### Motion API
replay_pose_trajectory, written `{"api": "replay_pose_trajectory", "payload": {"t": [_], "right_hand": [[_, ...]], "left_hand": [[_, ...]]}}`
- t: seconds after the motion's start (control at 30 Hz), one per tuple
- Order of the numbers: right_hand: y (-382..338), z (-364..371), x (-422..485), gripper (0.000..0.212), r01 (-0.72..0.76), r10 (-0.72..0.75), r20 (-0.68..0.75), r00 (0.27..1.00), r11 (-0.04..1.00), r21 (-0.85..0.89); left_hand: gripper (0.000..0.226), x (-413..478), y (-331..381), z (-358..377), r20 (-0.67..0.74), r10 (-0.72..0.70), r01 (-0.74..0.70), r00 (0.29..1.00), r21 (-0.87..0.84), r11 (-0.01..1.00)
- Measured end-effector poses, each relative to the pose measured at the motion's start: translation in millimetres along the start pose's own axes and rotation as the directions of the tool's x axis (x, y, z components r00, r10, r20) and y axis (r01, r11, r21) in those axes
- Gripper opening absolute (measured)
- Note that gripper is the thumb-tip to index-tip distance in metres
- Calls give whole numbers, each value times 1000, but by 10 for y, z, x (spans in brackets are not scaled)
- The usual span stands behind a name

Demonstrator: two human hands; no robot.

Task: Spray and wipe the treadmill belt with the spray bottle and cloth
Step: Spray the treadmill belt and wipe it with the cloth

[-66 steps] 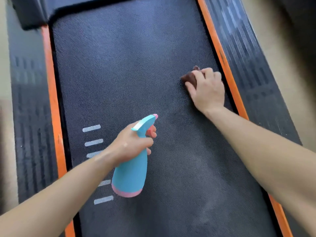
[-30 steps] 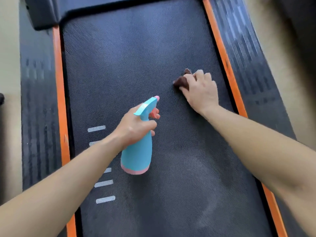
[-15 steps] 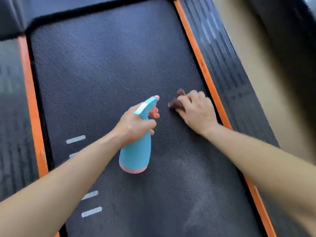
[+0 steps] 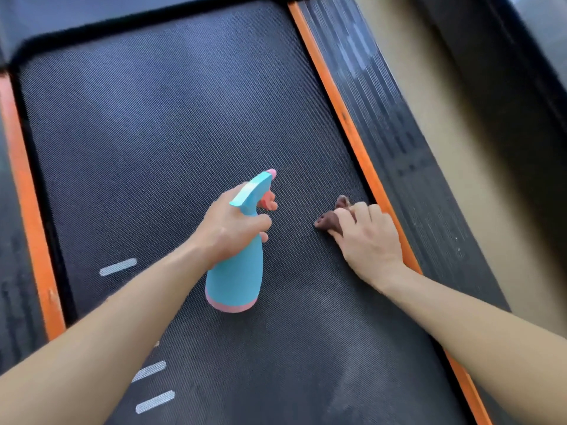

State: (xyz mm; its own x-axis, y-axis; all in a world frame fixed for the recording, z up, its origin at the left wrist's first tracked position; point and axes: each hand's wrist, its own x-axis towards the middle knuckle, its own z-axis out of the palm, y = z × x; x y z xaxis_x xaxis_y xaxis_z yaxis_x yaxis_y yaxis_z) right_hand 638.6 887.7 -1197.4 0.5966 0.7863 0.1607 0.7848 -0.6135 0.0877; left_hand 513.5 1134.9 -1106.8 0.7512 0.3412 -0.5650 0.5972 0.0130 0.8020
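The dark textured treadmill belt (image 4: 159,124) fills the view. My left hand (image 4: 228,228) grips the neck of a turquoise spray bottle (image 4: 236,277) with a pink base, held over the middle of the belt; its pink nozzle points up and to the right, and a finger lies on the pink trigger. My right hand (image 4: 366,240) holds a small crumpled brown cloth (image 4: 329,220) down on the belt, close to the right orange edge. Only the cloth's left end shows past my fingers. A pale damp streak lies on the belt near the bottom.
Orange strips (image 4: 346,118) border the belt on both sides, with ribbed dark side rails (image 4: 395,142) beyond them. Several white dash marks (image 4: 118,266) sit on the belt's left part. Beige floor (image 4: 445,124) lies right of the treadmill, with a dark object further right.
My right hand has slid the cloth rightward, from beside the bottle back to the belt's orange right edge. The view has also shifted. The bottle stays held over the belt's middle.
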Motion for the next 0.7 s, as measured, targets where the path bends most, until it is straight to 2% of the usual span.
{"api": "replay_pose_trajectory", "payload": {"t": [0.13,0.23,0.37,0.47,0.6,0.7], "right_hand": [[-33,150,910,32,-79,78,-41,996,996,-31],[-76,136,1232,35,-76,79,84,993,996,-41],[-61,-38,1194,43,-114,95,284,954,992,51],[-260,-188,616,43,-170,135,317,939,982,85],[-633,-401,-921,41,-176,148,272,951,981,81],[-614,-270,-1234,38,-141,121,181,976,985,101]], "left_hand": [[70,21,-27,-26,-16,34,-34,999,-47,998],[70,36,7,-18,-31,39,-41,999,-70,997],[67,11,62,31,-76,34,-44,997,-144,989],[59,-159,30,111,-120,5,-28,993,-194,981],[63,-521,-98,305,-146,-44,-1,988,-294,956],[68,-753,-230,535,-111,-25,-6,994,-270,963]]}}
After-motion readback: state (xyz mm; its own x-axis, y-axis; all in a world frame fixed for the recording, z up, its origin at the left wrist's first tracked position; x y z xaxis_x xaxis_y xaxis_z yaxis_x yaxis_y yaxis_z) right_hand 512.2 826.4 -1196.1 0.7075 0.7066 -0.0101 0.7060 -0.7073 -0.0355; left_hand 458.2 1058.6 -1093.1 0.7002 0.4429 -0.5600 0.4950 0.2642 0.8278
